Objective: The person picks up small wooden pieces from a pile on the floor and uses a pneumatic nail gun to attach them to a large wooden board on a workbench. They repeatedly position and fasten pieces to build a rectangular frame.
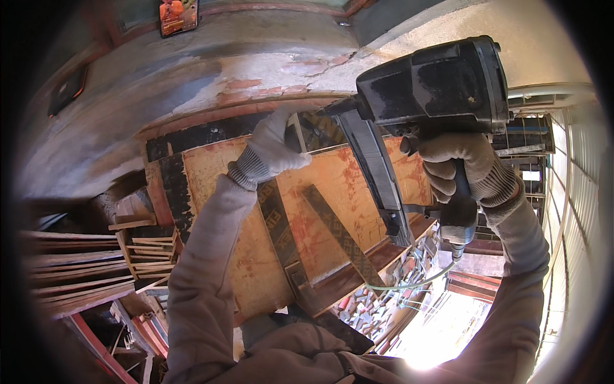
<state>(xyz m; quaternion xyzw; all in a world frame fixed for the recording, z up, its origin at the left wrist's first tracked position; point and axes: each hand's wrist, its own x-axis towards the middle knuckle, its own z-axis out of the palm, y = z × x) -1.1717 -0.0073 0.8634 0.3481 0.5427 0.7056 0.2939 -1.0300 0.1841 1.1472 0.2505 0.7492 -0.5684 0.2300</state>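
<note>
My right hand (467, 160), in a pale work glove, grips the handle of a black nail gun (428, 86). The gun lies nearly level, its nose pointing left and its long magazine slanting down over the worktop (230, 224). Just left of the nose, my gloved left hand (272, 144) closes on a small wood strip (296, 131) at the worktop's far edge. Whether the nose touches the wood, I cannot tell. Two dark printed plywood strips (281, 230) lie slantwise across the orange-stained top, below my hands.
A pale air hose (419, 285) runs from the gun's handle across scattered offcuts (368, 313). Stacked boards (80, 265) stand at the left. Behind the worktop rises a worn plaster wall (256, 57), with a lit phone (178, 17) above. Corrugated sheeting (569, 211) borders the right.
</note>
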